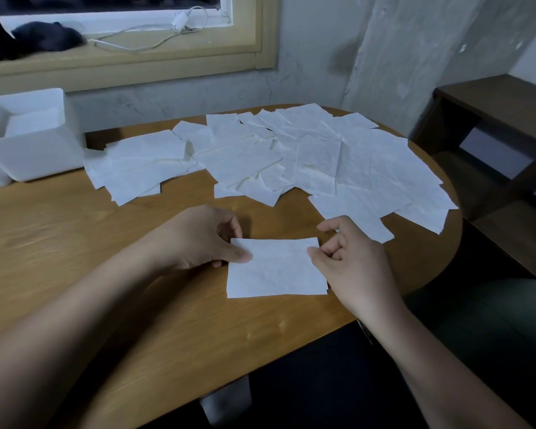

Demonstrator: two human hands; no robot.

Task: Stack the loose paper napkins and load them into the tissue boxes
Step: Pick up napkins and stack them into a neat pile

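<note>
A small stack of white paper napkins (276, 269) lies flat on the wooden table (75, 243) in front of me. My left hand (205, 239) pinches its upper left corner, thumb on top. My right hand (350, 261) touches the stack's right edge with thumb and curled fingers. Many loose napkins (307, 156) lie spread across the far half of the table. An open white tissue box (28, 140) stands at the far left with some napkins inside.
A windowsill with a white cable (155, 35) and a dark object (44, 37) runs behind the table. A dark wooden shelf (502, 125) stands at the right. The table's rounded edge drops off near my right arm.
</note>
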